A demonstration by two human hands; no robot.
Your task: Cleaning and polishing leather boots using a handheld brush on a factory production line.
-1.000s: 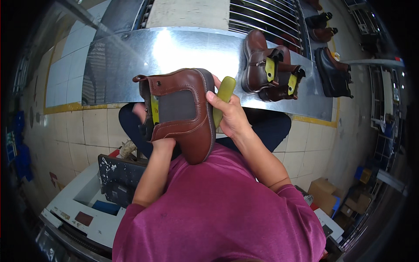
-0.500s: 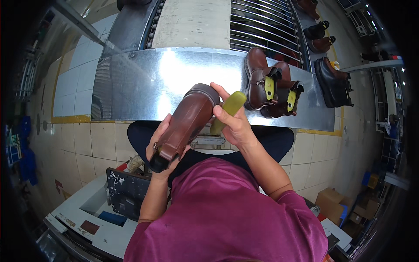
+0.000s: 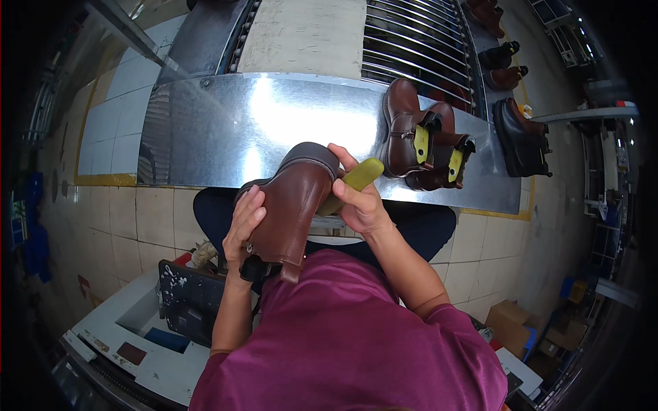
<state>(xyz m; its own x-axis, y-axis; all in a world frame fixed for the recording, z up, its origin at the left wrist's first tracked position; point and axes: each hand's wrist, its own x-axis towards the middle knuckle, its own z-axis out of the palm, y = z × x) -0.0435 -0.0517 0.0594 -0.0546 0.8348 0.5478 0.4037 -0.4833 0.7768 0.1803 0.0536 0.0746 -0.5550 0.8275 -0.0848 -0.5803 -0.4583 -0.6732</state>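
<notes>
Right hand (image 3: 363, 207) gripping an olive bar (image 3: 364, 174), fingers at heel of brown boot (image 3: 299, 200); left hand (image 3: 241, 229) holding boot's other side. Boot held near the metal bench (image 3: 199, 130), opening toward wearer. On bench, right: two brown boots (image 3: 403, 127).

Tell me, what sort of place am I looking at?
Probably a footwear factory or workshop: one brown boot is being held, two more boots rest on the metal table, and a conveyor-like row of metal bars sits beyond its far edge.
</notes>
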